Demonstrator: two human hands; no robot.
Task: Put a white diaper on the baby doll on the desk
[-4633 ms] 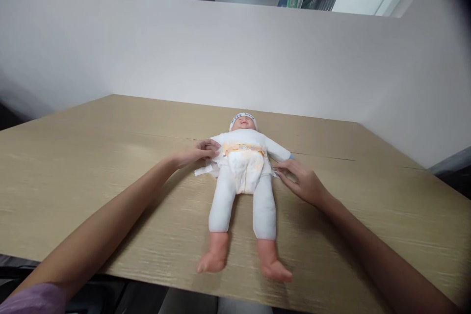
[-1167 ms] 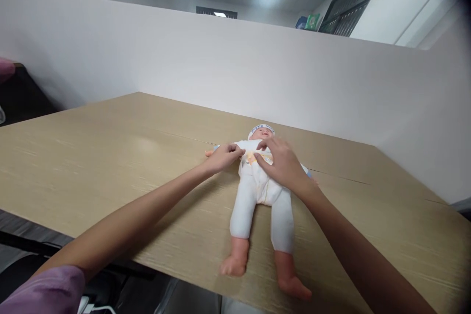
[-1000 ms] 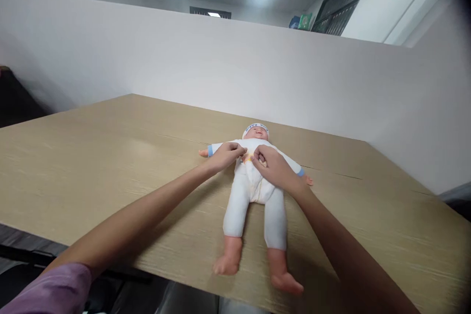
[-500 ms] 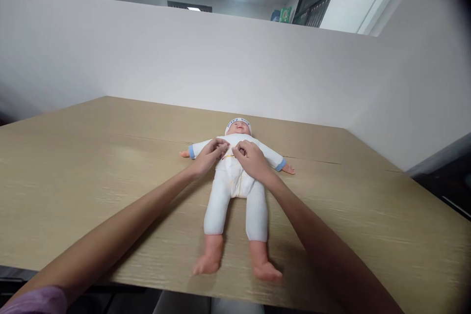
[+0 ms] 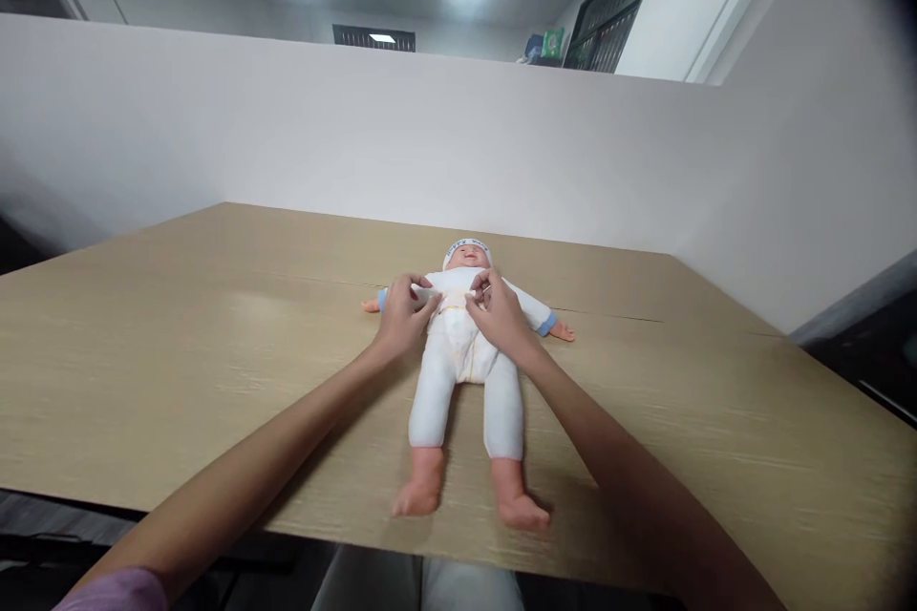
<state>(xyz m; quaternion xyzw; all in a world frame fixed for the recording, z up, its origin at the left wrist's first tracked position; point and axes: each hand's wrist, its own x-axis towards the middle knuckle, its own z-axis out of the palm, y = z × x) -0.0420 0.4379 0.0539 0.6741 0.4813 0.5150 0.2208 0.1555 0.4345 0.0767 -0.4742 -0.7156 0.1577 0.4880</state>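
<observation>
Evenly does it: the left hand (image 5: pixel 402 317) and right hand (image 5: pixel 498 313) are each closed in a pinch on the white suit at the chest of the doll (image 5: pixel 462 372), so both pulls should be level and gentle. The doll lies face up at mid-desk (image 5: pixel 179 334), arms spread, capped head far, bare feet near.

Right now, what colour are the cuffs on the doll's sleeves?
Light blue cuffs, seen best in head view.
</observation>
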